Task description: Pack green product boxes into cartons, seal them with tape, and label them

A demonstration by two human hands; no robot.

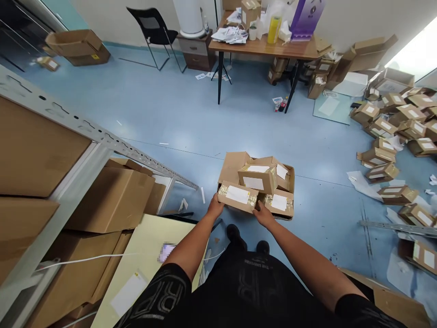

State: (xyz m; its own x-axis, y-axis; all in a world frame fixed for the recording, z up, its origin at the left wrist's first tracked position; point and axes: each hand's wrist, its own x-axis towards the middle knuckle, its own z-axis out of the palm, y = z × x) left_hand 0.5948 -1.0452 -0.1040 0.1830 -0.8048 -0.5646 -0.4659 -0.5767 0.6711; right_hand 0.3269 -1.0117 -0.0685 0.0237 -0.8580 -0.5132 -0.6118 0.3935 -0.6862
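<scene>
A taped small cardboard box (223, 194) with a white label lies between my two hands, at the near left of a larger open carton (291, 180). My left hand (215, 207) is closed on the left end of this box, its fingertips partly hidden. At the opposite end my right hand (262, 215) grips the near right corner, thumb up. Other labelled boxes sit in the carton: an upper box (269, 178) resting on top, and a right-hand box (288, 206) beside my right hand. The carton's underside is hidden.
Metal shelving (82, 159) with large cartons stands at the left, beside a pale yellow tabletop (153, 237). Many small parcels (382, 173) lie on the floor at the right. Ahead are a wooden desk (262, 49) and a black chair (153, 27).
</scene>
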